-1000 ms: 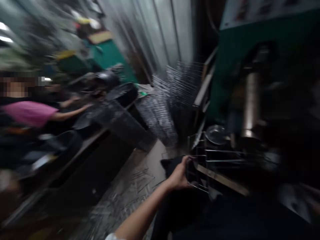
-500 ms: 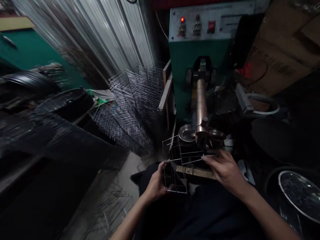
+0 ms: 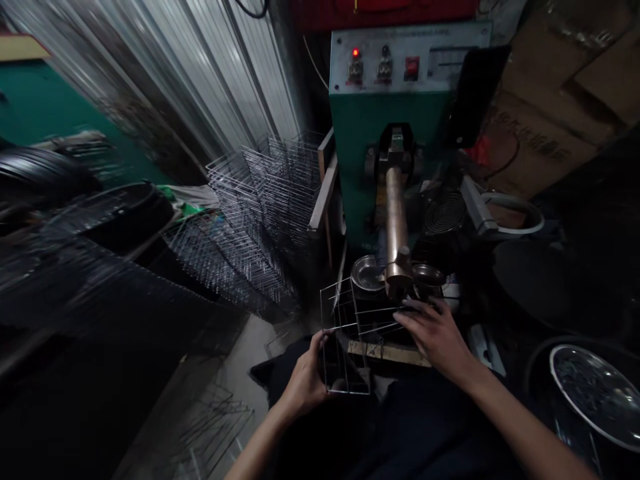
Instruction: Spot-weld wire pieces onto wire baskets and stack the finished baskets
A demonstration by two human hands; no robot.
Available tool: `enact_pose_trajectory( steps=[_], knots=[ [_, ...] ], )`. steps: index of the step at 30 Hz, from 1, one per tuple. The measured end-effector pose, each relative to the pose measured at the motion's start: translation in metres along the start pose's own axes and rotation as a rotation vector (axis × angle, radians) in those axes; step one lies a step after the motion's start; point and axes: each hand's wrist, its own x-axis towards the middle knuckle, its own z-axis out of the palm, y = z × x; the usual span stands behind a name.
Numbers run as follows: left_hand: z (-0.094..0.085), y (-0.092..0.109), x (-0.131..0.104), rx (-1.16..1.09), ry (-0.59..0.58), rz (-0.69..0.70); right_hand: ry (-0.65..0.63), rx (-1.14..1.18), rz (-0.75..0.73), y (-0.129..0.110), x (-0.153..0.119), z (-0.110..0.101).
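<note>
A thin wire rack (image 3: 357, 333) is held upright in front of my lap. My left hand (image 3: 307, 377) grips its near left side, with the thumb over a wire and the fingers partly behind it. At the rack's far right end, my right hand (image 3: 434, 333) closes on the wires just below a copper-coloured electrode arm (image 3: 397, 227). The fingertips reach close under the arm's tip, and the exact contact there is too dark to make out. The arm juts out of a green spot-welding machine (image 3: 355, 160) whose panel shows a lit red lamp.
Several stacked wire racks (image 3: 260, 220) stand to the left against corrugated metal. Small metal dishes (image 3: 367, 273) flank the electrode. A round tray of small parts (image 3: 597, 393) is at the lower right. Loose wire frames (image 3: 215, 427) lie on the floor. Cardboard boxes (image 3: 540, 140) are behind right.
The view has shifted slightly, so the machine appears lower and further left. Both hands keep hold of the wire rack; my right fingers look a little more extended under the electrode.
</note>
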Motion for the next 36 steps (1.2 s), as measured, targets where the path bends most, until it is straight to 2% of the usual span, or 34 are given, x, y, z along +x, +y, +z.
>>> enact_pose_trajectory(
  steps=[9, 16, 22, 27, 30, 36],
  knots=[
    [-0.009, -0.009, 0.002, -0.037, 0.032, -0.007, 0.050, 0.045, 0.006, -0.001, 0.011, 0.006],
    [-0.012, -0.008, 0.007, -0.093, 0.035, -0.016, 0.105, 0.054, 0.000, -0.002, 0.017, 0.003],
    [-0.015, 0.001, 0.016, -0.132, 0.003, 0.016, 0.104, 0.022, 0.004, 0.002, 0.020, 0.003],
    [-0.017, -0.006, 0.019, -0.137, 0.011, -0.037, 0.059, 0.025, 0.049, 0.002, 0.022, 0.007],
    [-0.019, -0.008, 0.019, -0.147, 0.008, -0.033, 0.087, 0.018, 0.056, 0.001, 0.024, 0.008],
    [-0.024, 0.005, 0.017, -0.058, 0.013, -0.028, 0.177, 0.012, 0.078, 0.012, 0.019, 0.005]
  ],
)
